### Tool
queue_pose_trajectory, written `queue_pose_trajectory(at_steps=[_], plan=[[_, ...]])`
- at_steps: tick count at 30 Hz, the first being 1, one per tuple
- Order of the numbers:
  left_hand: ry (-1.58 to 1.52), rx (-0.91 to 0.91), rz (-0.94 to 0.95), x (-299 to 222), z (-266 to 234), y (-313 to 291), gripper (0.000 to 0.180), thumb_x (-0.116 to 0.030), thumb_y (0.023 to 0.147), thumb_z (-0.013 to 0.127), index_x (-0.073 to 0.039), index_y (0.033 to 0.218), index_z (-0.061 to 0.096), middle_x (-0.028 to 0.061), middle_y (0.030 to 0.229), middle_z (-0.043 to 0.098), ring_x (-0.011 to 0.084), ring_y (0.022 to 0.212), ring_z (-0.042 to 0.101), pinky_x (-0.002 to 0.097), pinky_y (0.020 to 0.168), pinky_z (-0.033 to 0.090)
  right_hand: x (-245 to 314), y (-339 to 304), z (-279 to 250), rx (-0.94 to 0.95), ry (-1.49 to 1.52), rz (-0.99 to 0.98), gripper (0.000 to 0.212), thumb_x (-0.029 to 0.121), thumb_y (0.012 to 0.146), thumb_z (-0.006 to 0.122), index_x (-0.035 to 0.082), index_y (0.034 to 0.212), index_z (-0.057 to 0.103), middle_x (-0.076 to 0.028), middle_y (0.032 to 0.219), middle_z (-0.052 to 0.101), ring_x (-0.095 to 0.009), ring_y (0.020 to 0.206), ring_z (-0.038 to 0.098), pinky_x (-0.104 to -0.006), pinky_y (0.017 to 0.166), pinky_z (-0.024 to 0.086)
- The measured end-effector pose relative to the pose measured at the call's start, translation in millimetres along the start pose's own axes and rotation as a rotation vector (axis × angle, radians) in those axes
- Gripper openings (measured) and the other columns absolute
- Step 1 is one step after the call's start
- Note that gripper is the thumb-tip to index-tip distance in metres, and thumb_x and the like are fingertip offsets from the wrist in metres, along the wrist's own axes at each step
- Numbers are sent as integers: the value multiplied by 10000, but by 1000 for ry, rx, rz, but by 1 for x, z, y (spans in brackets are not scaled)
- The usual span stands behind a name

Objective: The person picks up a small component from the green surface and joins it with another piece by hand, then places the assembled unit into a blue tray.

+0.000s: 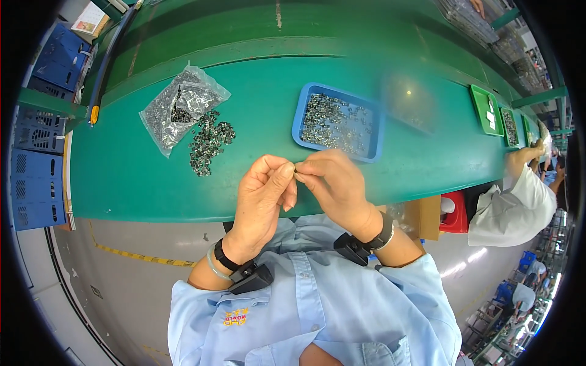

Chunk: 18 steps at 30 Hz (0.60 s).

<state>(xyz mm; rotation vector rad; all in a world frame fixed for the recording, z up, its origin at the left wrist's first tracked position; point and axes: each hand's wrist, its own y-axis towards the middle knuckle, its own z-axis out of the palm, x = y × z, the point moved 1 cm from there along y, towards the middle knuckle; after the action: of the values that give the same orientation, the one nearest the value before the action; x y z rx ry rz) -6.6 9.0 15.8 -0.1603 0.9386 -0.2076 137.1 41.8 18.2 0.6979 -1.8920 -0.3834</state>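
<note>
Green covers the worktop (259, 97) beneath and beyond the fingers. The left hand (262, 195) and the right hand (339, 189) meet over its near edge, thumb and index of each pinched together at the tips, with next to no gap between them. Caught where the two pinches meet is a tiny dark piece (295, 171); its shape is too small to make out. The left hand's other fingers curl loosely below the pinch; those of the right fold in and are slightly blurred.

Just beyond the right fingers sits a blue tray (296, 119), scattered with small shiny metal parts (323, 116), thicker toward its left side. Left of the left fingers and a little farther off, a loose pile of small metal parts (210, 143) lies on the worktop. Touching that pile, on the side farther from the fingers, rests a clear plastic bag (160, 116) full of similar pieces. Well to the right of the fingers stands a green tray (483, 113) holding white items.
</note>
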Motion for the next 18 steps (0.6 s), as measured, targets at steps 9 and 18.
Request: queue_pose_trajectory(at_steps=[9, 18], plan=[[-64, 18, -54, -5, 3, -1, 150, -194, 954, 502, -52, 920, 536, 24, 688, 548, 89, 545, 473, 222, 480, 374, 2, 2, -6, 31, -25, -21, 169, 19, 736, 708, 55, 875, 620, -69, 845, 627, -212, 785, 588, -306, 679, 472], [-425, 187, -165, 7, 2, -1, 165, -230, 953, 498, -68, 965, 528, 23, 672, 515, 116, 532, 468, 246, 454, 340, 1, -4, -3, -19, 214, 78, 152, 14, 758, 690, 58, 887, 623, -61, 866, 640, -220, 812, 584, -324, 717, 472]])
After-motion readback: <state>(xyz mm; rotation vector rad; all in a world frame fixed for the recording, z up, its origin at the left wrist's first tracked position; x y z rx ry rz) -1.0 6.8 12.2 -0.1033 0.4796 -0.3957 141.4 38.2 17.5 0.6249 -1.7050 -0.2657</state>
